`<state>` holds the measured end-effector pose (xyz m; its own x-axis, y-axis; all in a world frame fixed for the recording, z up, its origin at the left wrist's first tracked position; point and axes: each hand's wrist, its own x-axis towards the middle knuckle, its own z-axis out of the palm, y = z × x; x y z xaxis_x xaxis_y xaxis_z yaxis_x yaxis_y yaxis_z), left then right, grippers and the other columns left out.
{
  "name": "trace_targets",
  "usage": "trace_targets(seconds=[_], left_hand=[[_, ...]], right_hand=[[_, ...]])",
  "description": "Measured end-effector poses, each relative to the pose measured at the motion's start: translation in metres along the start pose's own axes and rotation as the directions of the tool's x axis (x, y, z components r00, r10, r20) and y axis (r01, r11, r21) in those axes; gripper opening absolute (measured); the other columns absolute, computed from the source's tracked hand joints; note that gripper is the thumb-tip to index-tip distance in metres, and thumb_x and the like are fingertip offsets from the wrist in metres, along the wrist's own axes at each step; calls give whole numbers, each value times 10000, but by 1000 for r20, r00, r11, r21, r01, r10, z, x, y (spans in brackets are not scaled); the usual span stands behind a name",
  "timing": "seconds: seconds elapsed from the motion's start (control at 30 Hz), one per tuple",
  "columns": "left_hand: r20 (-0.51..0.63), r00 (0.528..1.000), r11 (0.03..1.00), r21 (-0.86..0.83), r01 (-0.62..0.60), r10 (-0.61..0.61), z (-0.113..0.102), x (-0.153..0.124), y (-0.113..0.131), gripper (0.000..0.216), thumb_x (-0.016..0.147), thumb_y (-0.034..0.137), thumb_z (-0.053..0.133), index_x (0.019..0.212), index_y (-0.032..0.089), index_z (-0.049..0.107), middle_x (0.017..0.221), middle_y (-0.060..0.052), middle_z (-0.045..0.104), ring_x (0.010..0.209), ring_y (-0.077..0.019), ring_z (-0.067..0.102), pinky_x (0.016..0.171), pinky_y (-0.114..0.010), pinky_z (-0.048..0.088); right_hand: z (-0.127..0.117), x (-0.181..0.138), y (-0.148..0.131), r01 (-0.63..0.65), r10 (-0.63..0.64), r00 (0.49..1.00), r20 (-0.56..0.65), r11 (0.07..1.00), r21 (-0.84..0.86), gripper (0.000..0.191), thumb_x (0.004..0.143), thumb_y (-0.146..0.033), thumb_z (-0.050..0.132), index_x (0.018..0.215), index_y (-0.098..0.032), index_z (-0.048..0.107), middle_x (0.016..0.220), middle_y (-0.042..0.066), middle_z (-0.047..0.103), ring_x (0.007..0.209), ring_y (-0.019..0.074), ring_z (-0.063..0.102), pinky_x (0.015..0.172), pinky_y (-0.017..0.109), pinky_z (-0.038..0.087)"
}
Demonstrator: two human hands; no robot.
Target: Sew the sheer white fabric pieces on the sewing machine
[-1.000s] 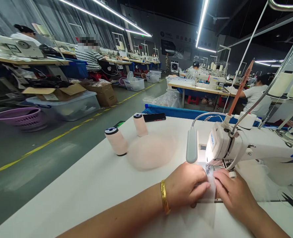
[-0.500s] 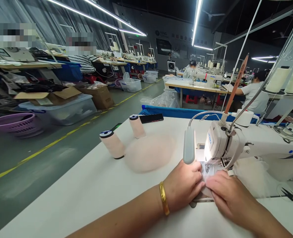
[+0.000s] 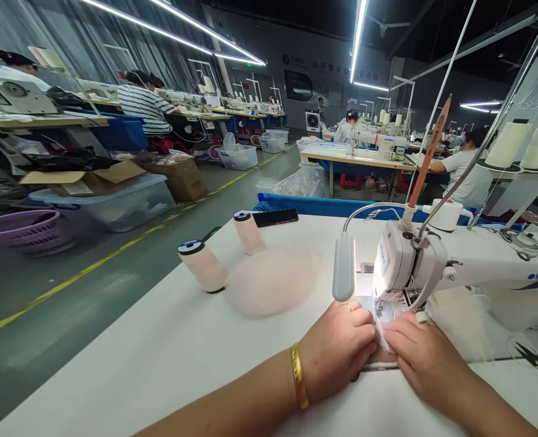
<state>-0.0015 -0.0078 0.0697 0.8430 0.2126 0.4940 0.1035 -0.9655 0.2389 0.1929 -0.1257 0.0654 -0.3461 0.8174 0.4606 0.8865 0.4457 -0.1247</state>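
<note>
Thin white sheer fabric point(image 3: 384, 334) lies under the needle area of a white sewing machine point(image 3: 389, 258). My left hand point(image 3: 341, 343), with a gold bracelet at the wrist, has its fingers curled and closed on the fabric's left side. Close by on the right, my right hand point(image 3: 426, 358) pinches the same fabric, thumb and fingers together. Both hands rest low at the front of the presser foot, and the fingertips are partly hidden. More sheer material point(image 3: 462, 321) spreads to the right behind my right hand. A small grey lamp point(image 3: 344, 267) hangs above my left hand.
Two pale pink thread cones point(image 3: 202, 267) stand left on the white table point(image 3: 159, 358), beside a round sheer beige piece point(image 3: 273, 282). A black phone point(image 3: 275, 217) lies at the far edge. Red-handled snips point(image 3: 535, 358) lie at right. Co-workers sit at other machines beyond.
My left hand's fingers have curled in more and a ring now shows. My right hand has shifted slightly to the right. The fabric between them looks more gathered.
</note>
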Motion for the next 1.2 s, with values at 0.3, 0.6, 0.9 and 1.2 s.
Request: trace_targets(seconds=[0.3, 0.6, 0.9, 1.2], left_hand=[[-17, 1000, 1000, 12, -3, 3, 0, -3, 4, 191, 968, 165, 546, 953, 233, 724, 879, -50, 721, 845, -219, 641, 816, -381, 482], [15, 999, 999, 18, 35, -35, -3, -3, 3, 169, 960, 167, 568, 956, 226, 727, 924, -43, 739, 869, -223, 632, 805, -402, 451], [-34, 999, 1000, 4, -8, 8, 1, -6, 7, 222, 969, 146, 542, 923, 221, 745, 888, -45, 741, 871, -223, 610, 844, -418, 441], [-20, 999, 997, 73, 35, -33, 1, 1, 2, 227, 968, 134, 544, 921, 231, 744, 862, -57, 717, 865, -221, 622, 828, -383, 460]], right_hand=[[0, -3, 2, -2, 2, 1000, -12, 1000, 26, 265, 904, 4, 463, 958, -213, 605, 854, 30, 659, 800, 219, 589, 684, 322, 331], [0, -2, 5, 1, -1, 1000, -6, 1000, 18, 341, 892, 28, 437, 1050, -215, 616, 884, 40, 675, 808, 228, 606, 672, 316, 349], [1, -1, 6, -26, 27, 998, 52, 999, -20, 338, 900, 18, 439, 1021, -230, 635, 868, 35, 652, 794, 213, 607, 664, 305, 382], [6, 0, 13, -106, 107, 994, 34, 994, -21, 366, 859, 27, 436, 1021, -219, 653, 926, 62, 677, 815, 242, 592, 615, 319, 388]])
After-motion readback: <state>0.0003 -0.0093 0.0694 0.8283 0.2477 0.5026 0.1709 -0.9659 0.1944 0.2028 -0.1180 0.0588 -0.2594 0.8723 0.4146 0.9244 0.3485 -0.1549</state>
